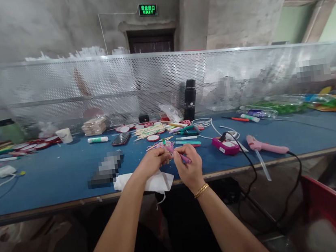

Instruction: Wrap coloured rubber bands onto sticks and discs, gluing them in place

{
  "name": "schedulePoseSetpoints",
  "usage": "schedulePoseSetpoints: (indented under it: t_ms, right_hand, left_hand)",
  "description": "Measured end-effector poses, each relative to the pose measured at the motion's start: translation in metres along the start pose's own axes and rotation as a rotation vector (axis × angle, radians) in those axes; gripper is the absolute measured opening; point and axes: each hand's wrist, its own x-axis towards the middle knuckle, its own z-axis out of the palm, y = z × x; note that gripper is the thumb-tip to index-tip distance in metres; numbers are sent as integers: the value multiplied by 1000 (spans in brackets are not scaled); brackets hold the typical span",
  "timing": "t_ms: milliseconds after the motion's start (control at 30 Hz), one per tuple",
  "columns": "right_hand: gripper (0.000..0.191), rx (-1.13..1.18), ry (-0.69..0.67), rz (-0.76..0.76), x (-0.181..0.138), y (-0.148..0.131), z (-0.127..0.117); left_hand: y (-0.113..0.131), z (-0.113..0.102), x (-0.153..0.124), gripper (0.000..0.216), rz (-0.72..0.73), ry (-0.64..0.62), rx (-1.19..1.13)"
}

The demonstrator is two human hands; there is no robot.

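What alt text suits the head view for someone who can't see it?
The right hand holds a purple pen-like object close to the left hand at a cluttered blue table. A pink glue gun lies to the right; a black bottle stands behind.

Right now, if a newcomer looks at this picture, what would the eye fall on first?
Probably the green exit sign, lit above the dark doorway. Next, the tall black bottle standing before the perforated metal screen, and the pink gun-shaped tool near the front edge of the blue table, on the right. In the middle, the right hand's grip holds a slim purple stick.
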Motion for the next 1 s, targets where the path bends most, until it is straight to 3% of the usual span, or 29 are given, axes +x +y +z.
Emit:
schedulePoseSetpoints:
  t_ms: [1000]
  right_hand:
    - [9,-13,27,3,-1,-1,0]
  left_hand:
    - [-4,0,1,29,4,2,-25]
